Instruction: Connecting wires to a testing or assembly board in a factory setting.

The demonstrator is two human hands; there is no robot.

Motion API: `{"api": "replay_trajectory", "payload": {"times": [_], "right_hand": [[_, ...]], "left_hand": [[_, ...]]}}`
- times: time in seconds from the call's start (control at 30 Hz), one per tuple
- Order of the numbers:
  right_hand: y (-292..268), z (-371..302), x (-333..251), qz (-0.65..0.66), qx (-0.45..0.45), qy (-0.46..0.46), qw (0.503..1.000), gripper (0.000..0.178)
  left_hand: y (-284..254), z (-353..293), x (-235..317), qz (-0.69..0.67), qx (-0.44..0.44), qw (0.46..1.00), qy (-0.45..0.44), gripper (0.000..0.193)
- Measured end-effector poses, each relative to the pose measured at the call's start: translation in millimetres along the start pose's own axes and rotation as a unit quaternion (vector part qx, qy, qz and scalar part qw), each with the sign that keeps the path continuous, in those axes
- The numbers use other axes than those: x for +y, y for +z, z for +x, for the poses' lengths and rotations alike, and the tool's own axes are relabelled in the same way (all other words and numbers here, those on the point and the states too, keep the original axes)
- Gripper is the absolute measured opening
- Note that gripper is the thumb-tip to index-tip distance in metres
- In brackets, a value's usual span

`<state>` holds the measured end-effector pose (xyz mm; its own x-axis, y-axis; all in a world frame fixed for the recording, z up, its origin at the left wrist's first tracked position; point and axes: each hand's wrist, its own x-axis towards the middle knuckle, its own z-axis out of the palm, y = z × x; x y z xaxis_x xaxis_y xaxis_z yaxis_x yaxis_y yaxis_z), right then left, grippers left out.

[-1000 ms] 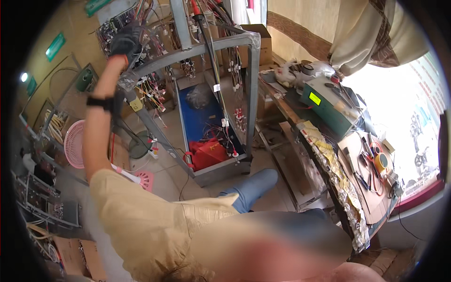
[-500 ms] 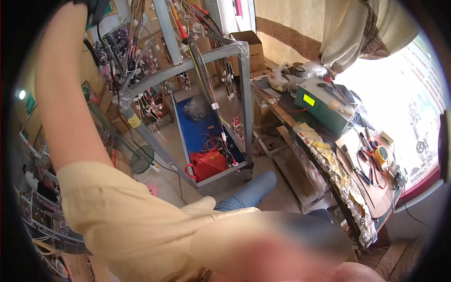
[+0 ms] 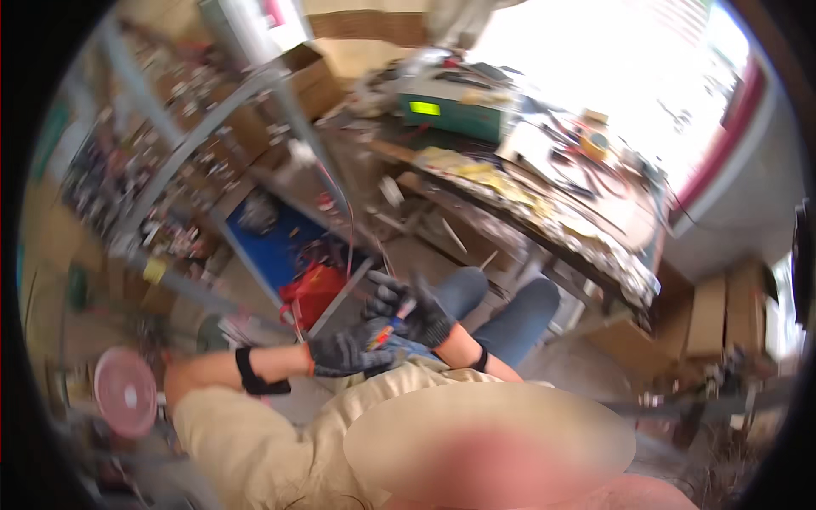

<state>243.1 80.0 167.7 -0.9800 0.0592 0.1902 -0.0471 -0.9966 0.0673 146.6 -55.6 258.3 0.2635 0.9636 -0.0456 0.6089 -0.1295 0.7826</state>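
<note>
Both hands wear dark grey work gloves and are close together above my lap. My left hand (image 3: 344, 350) is closed around a slim small object (image 3: 390, 328) with red, blue, white and yellow-orange parts; blur hides its kind. Beside it, my right hand (image 3: 421, 316) has its fingers apart, just behind the object's upper end. Whether the right hand touches the object I cannot tell. A black band (image 3: 249, 371) circles my left forearm, and another (image 3: 482, 359) is on the right one.
Ahead to the left stands a grey metal frame (image 3: 285, 102) with hanging wire bundles and a blue tray (image 3: 246, 246) holding a red bag (image 3: 314, 293). On the workbench (image 3: 544, 212) to the right sits a green box (image 3: 455, 115) with a lit display. A pink round stool (image 3: 125, 393) is at far left.
My left arm has come down from its raised position at the upper left to my lap. Both gloved hands are now in view, with the small coloured object. The view has swung right.
</note>
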Motion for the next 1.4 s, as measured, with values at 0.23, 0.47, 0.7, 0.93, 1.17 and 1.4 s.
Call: {"api": "replay_trajectory", "payload": {"times": [0.23,0.47,0.7,0.93,1.17,1.4], "right_hand": [[-121.4,-19.1,-142.3,0.132,0.129,-0.197,0.963,0.025],[-67.6,-157.2,-188.7,-0.037,0.073,-0.525,0.847,0.027],[17.9,-309.5,-112.4,-0.223,-0.029,-0.624,0.748,0.042],[188.0,-318.0,68.0,-0.382,0.131,-0.789,0.463,0.037],[60.5,-337.9,34.9,-0.330,0.300,-0.716,0.537,0.016],[-109.3,-170.6,43.2,-0.537,0.680,-0.466,0.180,0.072]], "left_hand": [[-1.3,-51.6,-49.3,-0.100,-0.116,0.973,-0.175,0.033],[-36.4,-36.8,-109.7,0.267,-0.051,0.946,0.177,0.018],[-61.7,28.4,-34.3,0.249,0.088,0.917,0.299,0.024],[-109.3,47.3,-2.0,0.305,0.172,0.834,0.426,0.023],[-87.6,64.0,-78.1,0.426,0.011,0.875,0.229,0.038],[62.3,31.4,-395.6,0.917,0.044,0.302,0.258,0.067]]}}
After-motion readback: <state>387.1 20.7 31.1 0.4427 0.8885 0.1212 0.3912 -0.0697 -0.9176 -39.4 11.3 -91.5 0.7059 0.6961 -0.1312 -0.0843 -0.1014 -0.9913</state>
